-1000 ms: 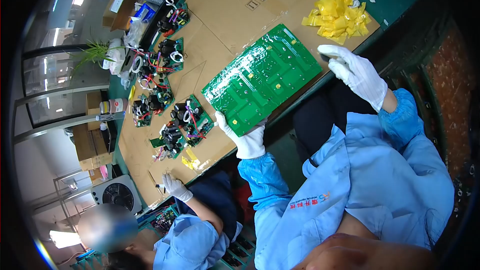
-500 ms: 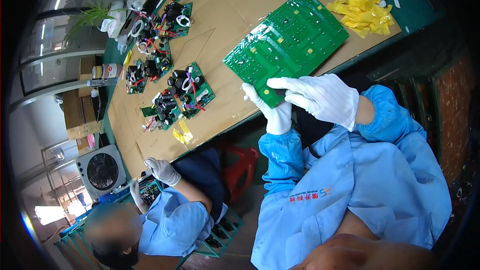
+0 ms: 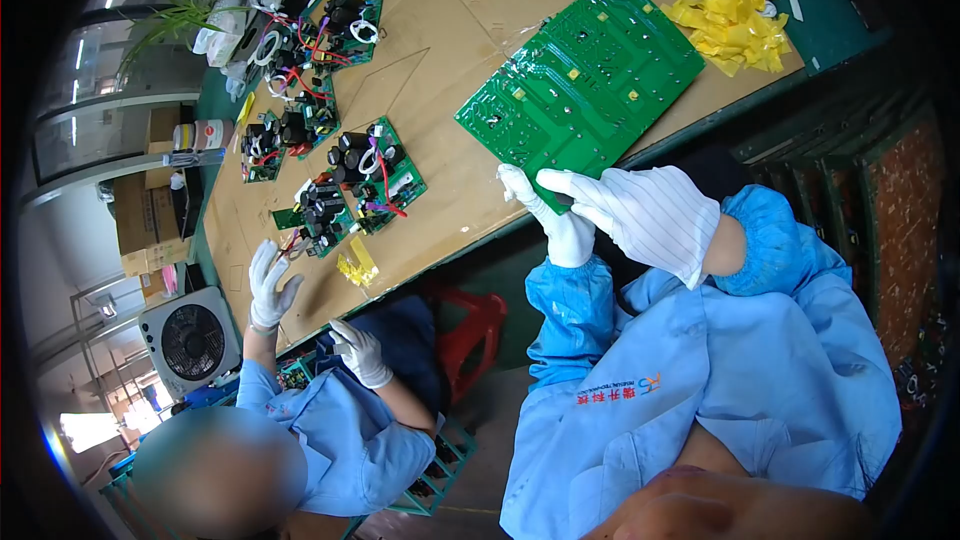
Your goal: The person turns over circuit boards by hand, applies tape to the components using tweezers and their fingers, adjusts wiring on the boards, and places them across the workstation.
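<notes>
A large green circuit board (image 3: 590, 80), with several small yellow squares on its upper face, is tilted above the cardboard-covered table, its near corner at my hands. My left hand (image 3: 558, 225), in a white glove, grips that near corner; part of its fingers is hidden by the board. Over the same corner lies my right hand (image 3: 650, 215), in a striped white glove, its fingers stretched out and fingertips at the board. Whether something small is under those fingertips, I cannot tell.
Crumpled yellow tape pieces (image 3: 735, 15) lie right of the board. Several boards with black capacitors and wires (image 3: 375, 165) stand on the left of the cardboard (image 3: 440, 50). A co-worker's gloved hand (image 3: 270, 285) is near them. A red stool (image 3: 470, 330) and a fan (image 3: 193, 340) stand beyond.
The circuit board and my hands have shifted slightly right. The yellow square by my right fingertips is now out of sight. The co-worker's raised hand has moved up toward the wired boards.
</notes>
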### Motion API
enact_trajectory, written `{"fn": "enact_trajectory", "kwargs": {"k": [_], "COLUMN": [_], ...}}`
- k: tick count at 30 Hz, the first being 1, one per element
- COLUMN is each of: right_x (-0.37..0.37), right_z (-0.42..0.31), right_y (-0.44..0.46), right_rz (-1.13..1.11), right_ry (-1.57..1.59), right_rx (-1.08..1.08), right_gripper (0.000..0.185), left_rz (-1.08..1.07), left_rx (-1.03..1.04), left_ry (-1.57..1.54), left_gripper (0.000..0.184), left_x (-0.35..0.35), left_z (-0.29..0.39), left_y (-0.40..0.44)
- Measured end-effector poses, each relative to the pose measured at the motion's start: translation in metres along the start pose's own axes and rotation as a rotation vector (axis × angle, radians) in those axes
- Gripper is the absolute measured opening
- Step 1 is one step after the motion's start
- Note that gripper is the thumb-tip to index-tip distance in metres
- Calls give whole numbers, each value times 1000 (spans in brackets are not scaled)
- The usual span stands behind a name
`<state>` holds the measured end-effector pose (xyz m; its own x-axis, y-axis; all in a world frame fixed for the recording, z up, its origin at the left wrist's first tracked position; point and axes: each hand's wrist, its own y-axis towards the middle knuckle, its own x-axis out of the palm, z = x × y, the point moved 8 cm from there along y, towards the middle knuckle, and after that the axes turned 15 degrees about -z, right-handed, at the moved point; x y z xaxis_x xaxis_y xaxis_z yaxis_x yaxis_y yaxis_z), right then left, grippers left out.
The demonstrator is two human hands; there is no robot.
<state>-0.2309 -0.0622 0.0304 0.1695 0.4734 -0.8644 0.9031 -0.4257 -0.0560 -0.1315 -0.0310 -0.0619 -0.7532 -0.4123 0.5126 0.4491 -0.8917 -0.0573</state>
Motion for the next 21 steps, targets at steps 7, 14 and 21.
{"fn": "enact_trajectory", "kwargs": {"k": [7,14,21], "right_x": [17,-6,-34], "right_z": [-5,6,27], "right_y": [-7,0,-5], "right_rz": [105,219,229], "right_ry": [-209,213,373], "right_rx": [48,-15,-35], "right_gripper": [56,37,31], "left_rz": [-15,-96,-69], "left_rx": [64,-51,44], "left_ry": [210,-312,-231], "left_gripper": [65,70,81], "left_x": [-25,-19,9], "left_z": [-18,-43,-10], "left_y": [1,-2,7]}}
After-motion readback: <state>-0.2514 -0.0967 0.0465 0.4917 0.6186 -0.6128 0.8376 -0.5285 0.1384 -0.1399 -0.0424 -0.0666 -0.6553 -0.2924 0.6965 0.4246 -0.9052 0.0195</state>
